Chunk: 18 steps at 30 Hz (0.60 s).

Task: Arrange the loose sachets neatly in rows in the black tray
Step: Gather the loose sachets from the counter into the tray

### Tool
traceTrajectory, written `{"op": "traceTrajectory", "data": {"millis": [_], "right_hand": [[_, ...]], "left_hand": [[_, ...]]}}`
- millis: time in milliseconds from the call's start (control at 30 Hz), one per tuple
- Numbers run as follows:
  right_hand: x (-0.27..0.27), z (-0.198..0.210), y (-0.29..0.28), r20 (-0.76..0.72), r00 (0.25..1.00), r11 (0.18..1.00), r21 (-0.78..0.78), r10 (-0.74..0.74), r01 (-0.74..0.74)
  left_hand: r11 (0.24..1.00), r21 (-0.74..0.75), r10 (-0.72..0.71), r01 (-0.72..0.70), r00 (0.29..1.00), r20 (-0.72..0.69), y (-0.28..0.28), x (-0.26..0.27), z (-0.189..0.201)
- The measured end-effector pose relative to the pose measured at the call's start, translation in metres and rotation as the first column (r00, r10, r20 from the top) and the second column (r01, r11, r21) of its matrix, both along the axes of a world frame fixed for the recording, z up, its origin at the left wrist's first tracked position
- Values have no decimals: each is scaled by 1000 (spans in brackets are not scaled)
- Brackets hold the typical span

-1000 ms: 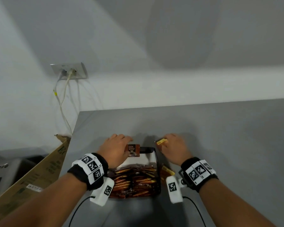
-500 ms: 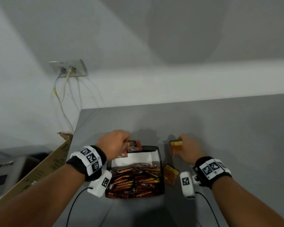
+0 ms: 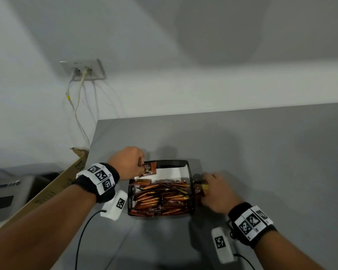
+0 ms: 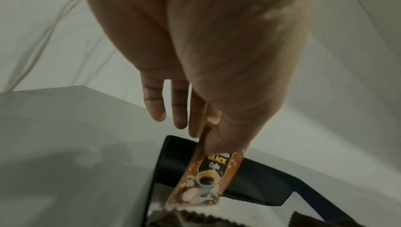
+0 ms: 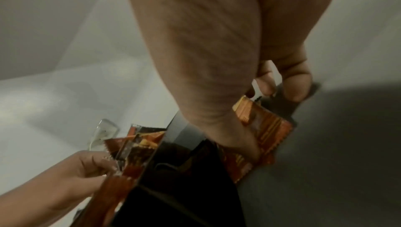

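Note:
The black tray (image 3: 189,172) sits on the grey table and holds a loose heap of brown and orange sachets (image 3: 160,197) in its near half. My left hand (image 3: 141,167) pinches a brown coffee sachet (image 3: 149,168) by its top edge over the tray's far left corner. The left wrist view shows this sachet (image 4: 208,177) hanging upright from thumb and fingers. My right hand (image 3: 203,187) grips an orange-brown sachet (image 3: 200,189) just outside the tray's right wall. In the right wrist view the thumb lies across that sachet (image 5: 264,127); whether a second one lies beneath it I cannot tell.
White paper (image 3: 170,173) lines the tray's bare far half. A cardboard box (image 3: 53,188) and a grey device (image 3: 6,191) stand off the table's left edge. A wall socket (image 3: 84,70) with hanging cables is on the wall behind.
My right hand came back from beyond the tray's far right corner to the tray's right side, where a sachet lay. My left hand stayed over the far left corner with its sachet.

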State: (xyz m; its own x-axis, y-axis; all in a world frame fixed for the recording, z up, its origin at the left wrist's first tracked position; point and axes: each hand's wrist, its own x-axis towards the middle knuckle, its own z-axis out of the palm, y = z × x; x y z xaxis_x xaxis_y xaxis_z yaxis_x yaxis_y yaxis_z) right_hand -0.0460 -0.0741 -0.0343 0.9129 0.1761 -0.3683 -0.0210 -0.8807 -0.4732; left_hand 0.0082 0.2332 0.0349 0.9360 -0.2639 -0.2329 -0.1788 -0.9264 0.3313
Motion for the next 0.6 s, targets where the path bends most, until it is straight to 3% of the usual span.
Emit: {"op": "traceTrajectory", "data": {"millis": [100, 167, 300, 433, 600], "right_hand": [[-1, 2, 7, -54, 999, 998, -67, -6, 2], [-1, 4, 8, -60, 998, 996, -86, 13, -18], [7, 14, -5, -62, 996, 997, 25, -65, 67], [21, 50, -14, 92, 984, 979, 156, -150, 135], [25, 89, 16, 250, 968, 968, 244, -8, -55]], "left_hand": [[998, -58, -11, 12, 1000, 14, 5, -2, 8], [996, -90, -36, 30, 997, -67, 8, -6, 16], [992, -19, -125, 123, 969, -212, 10, -18, 20], [981, 37, -172, 190, 944, -280, 7, -24, 15], [972, 69, -207, 225, 958, -200, 7, -22, 11]]}}
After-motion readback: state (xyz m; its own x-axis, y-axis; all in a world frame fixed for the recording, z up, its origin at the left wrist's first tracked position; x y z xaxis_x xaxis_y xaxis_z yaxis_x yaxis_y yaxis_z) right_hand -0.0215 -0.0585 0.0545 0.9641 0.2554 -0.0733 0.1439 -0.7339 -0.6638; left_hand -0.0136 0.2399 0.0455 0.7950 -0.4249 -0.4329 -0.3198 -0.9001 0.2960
